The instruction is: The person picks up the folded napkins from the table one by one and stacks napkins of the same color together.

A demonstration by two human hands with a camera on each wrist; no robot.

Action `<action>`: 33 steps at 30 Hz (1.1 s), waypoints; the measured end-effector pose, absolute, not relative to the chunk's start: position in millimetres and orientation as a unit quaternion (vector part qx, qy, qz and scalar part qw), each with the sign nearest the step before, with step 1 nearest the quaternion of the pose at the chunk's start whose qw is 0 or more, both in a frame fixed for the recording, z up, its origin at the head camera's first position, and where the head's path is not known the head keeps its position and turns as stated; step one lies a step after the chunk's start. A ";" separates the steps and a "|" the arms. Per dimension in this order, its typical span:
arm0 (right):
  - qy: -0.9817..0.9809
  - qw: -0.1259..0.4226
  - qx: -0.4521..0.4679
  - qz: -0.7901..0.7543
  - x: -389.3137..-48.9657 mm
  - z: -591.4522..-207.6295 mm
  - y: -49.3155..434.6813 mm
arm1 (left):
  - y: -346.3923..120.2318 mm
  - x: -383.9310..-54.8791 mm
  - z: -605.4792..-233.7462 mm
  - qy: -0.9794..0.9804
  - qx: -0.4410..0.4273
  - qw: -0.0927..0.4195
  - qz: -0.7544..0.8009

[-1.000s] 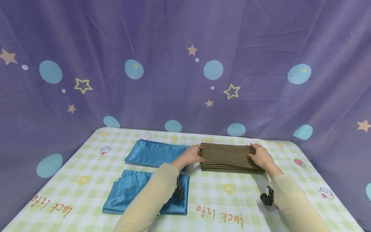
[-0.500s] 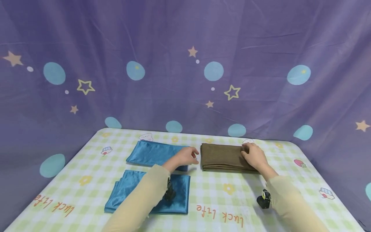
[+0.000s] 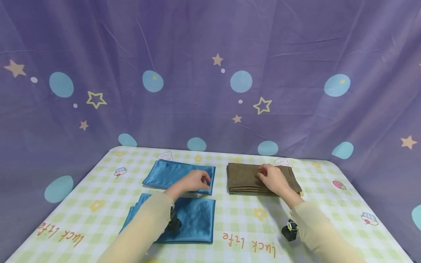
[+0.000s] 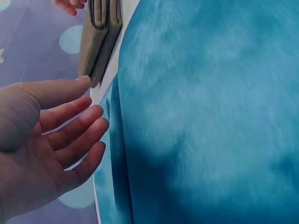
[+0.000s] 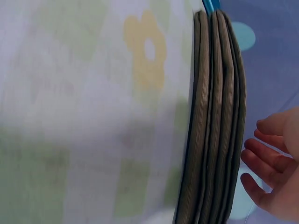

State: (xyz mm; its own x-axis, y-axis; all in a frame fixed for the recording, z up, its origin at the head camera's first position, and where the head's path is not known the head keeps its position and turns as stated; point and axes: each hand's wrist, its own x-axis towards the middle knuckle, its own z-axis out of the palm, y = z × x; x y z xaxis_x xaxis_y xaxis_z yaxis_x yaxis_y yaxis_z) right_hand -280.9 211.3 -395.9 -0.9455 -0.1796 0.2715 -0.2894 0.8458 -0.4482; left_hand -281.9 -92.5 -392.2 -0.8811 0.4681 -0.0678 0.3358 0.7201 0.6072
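Observation:
My left hand hovers over the far folded blue satin cloth, fingers loosely bent and holding nothing. The left wrist view shows that hand with its fingers spread apart. My right hand is above the folded brown cloth, its fingers relaxed and bare. In the right wrist view the layered edge of the brown cloth stands beside the fingers, with a gap between. Nearer to me lies a second folded blue satin cloth, partly hidden by my left sleeve.
A checked tablecloth with printed flowers and lettering covers the table. Behind it hangs a purple curtain with stars and blue dots. Small black wrist cameras hang under both wrists, the right camera close over the tablecloth.
My left hand has let go of the brown cloth's left edge and moved left over the far blue cloth. My right hand has left its right edge and moved left above it.

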 end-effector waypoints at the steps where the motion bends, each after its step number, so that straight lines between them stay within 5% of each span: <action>1: -0.953 0.107 0.126 0.252 -280.0 -395.6 207.5 | -96.0 -281.5 -392.0 0.921 0.218 0.109 0.303; 33: -0.920 0.082 0.280 0.260 -253.2 -402.2 109.4 | -177.8 -255.2 -385.4 0.929 0.236 0.152 0.241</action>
State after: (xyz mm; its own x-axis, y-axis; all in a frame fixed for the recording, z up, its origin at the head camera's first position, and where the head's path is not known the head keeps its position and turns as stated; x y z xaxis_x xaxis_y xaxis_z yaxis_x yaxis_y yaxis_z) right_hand -253.2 109.4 -402.2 -0.8293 -0.4736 0.2966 -0.5588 0.7075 -0.4327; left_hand -255.2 -177.8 -385.4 -0.8425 0.5115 -0.1692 0.3645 0.7725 0.5200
